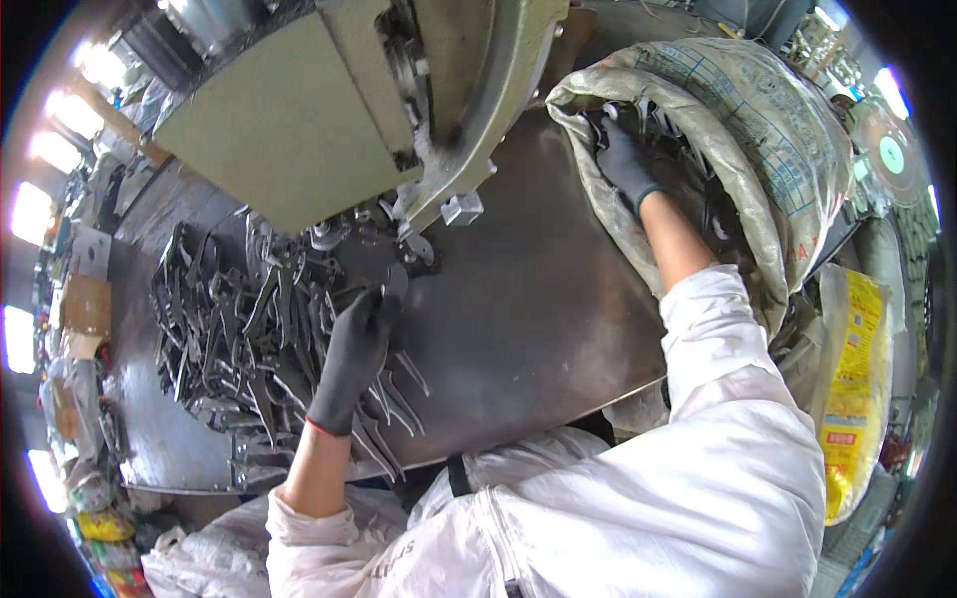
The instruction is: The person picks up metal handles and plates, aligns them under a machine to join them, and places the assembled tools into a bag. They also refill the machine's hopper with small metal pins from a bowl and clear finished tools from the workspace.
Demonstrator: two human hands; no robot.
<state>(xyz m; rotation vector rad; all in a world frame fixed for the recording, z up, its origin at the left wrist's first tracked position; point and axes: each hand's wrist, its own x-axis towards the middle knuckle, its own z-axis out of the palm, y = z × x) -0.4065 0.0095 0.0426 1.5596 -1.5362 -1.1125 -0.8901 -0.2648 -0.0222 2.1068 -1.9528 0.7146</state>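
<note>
The woven sack [812, 140] carries a blue printed grid [788, 169] on its outer wall and large red characters [803, 248] near its lower edge. The yellow bag [865, 374] bears small dark print and a red label block [840, 439], too small to read reliably. The white jacket [648, 488] shows a line of dark lettering [393, 558] across its front, partly lost in folds.

Depths of the sack [783, 115] out of sight, top of the machine [284, 130] past the upper edge
</note>
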